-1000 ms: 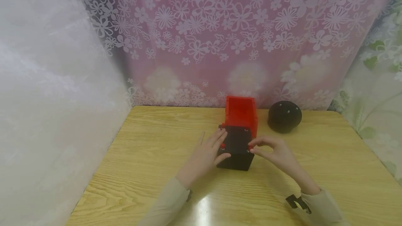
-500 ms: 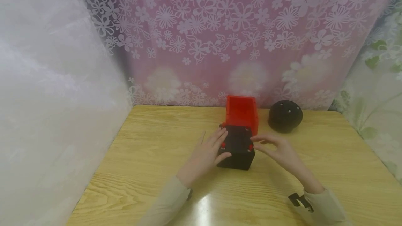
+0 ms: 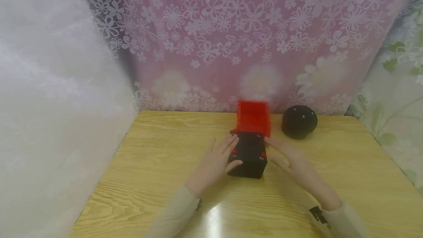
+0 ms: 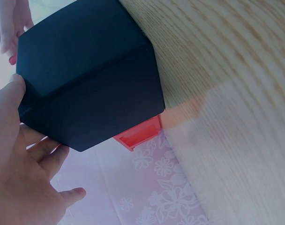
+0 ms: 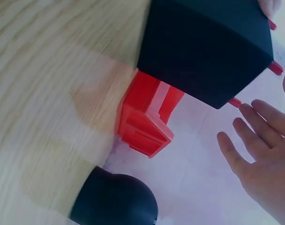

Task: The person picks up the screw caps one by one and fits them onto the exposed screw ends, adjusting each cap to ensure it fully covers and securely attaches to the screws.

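Observation:
A black box (image 3: 248, 148) stands on the table, with red pegs at corners of its top; one is the near right peg (image 3: 263, 155). My left hand (image 3: 214, 164) rests with straight, spread fingers on the box's left side and top. In the left wrist view, the thumb and fingertips (image 4: 55, 157) lie along its upper edge. My right hand (image 3: 295, 162) is beside the box's right edge, fingers extended and holding nothing. The right wrist view shows its fingers (image 5: 259, 123) spread near the protruding red pegs (image 5: 275, 68).
Directly behind the box is an open red bin (image 3: 253, 115), partly hidden by it. A rounded black container (image 3: 299, 122) with small light marks on top stands at the back right. The wooden table (image 3: 165, 150) ends at a pink floral curtain (image 3: 211, 47).
My right hand has let go of the near right peg and shifted slightly away, its fingers straightening beside the box. My left hand has stayed in place.

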{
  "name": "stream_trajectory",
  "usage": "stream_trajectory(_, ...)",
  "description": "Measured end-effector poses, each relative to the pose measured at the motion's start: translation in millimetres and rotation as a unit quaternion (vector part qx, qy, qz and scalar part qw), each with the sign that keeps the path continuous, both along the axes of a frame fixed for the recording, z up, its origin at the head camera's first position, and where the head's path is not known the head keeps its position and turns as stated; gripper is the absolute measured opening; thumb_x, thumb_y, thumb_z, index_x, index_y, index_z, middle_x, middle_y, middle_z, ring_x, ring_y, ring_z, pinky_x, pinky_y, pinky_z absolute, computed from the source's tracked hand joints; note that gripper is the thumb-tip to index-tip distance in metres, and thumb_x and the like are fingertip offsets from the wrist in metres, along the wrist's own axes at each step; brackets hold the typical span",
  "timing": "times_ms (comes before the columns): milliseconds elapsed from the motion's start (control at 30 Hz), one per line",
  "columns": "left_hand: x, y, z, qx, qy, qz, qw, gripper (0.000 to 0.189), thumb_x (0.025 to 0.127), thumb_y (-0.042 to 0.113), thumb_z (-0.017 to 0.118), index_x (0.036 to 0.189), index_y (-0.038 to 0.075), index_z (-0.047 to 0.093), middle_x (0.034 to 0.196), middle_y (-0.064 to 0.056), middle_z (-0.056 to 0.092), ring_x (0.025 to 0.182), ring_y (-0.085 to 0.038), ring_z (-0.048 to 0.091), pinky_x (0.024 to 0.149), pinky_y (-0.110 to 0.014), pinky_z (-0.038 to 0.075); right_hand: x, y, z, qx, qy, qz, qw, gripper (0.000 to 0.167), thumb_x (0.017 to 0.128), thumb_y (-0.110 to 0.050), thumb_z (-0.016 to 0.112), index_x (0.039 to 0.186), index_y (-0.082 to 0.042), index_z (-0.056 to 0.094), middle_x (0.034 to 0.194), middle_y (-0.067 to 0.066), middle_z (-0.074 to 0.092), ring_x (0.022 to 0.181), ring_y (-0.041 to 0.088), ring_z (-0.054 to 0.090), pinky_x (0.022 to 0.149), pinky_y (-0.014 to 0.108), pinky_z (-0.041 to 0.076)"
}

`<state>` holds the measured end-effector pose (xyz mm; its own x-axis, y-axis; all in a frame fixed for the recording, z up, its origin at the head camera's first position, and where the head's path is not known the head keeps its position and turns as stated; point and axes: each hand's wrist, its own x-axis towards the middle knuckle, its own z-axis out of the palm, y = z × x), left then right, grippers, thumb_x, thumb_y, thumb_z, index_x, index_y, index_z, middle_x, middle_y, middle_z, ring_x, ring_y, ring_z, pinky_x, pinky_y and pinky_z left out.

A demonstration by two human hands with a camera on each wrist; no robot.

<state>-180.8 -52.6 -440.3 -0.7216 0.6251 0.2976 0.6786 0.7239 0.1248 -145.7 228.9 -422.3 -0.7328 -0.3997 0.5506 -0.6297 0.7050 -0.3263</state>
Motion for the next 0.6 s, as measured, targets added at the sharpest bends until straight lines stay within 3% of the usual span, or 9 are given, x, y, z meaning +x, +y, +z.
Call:
stream_trajectory(100,0.5,0.2,0.4,0.001,0.001,0.003,1.0,0.076,0.102,0.058,0.047,0.159,0.011,0.033,0.166,-0.002,0.03,0.153,-0.02,0.027,0.124,-0.056,0.015,1.2,-3,-2.5,0.053,0.013,-0.001,0.9985,0.076,0.082,-0.012,0.082,0.15,-0.009,0.05,0.149,0.013,0.054,0.131,0.037,0.056,0.112,0.041,0.043)
stream_trajectory(200,1.0,0.5,0.8,-0.001,0.002,0.005,1.0,0.076,0.101,0.058,0.048,0.159,0.011,0.034,0.166,-0.002,0.03,0.153,-0.019,0.026,0.124,-0.056,0.015,2.4,-6,-5.2,0.093,0.031,-0.001,0.9952,0.077,0.084,-0.02,0.08,0.152,-0.007,0.046,0.153,0.014,0.049,0.133,0.037,0.054,0.103,0.059,0.046)
stream_trajectory(500,1.5,0.2,2.1,-0.003,-0.006,0.003,1.0,0.076,0.102,0.058,0.047,0.16,0.011,0.032,0.167,-0.003,0.027,0.153,-0.022,0.027,0.124,-0.056,0.015,3.5,-10,-14.6,0.159,0.079,-0.018,0.9839,0.064,0.101,-0.043,0.056,0.151,-0.003,0.047,0.156,0.012,0.046,0.137,0.033,0.05,0.104,0.065,0.044)
stream_trajectory(600,0.7,0.2,1.5,-0.005,-0.009,0.002,0.9999,0.076,0.102,0.057,0.047,0.16,0.011,0.031,0.167,-0.003,0.026,0.153,-0.022,0.027,0.124,-0.056,0.013,3.4,-10,-17.1,0.178,0.091,-0.028,0.9794,0.064,0.102,-0.044,0.054,0.152,-0.003,0.046,0.157,0.011,0.045,0.139,0.032,0.048,0.113,0.06,0.037)
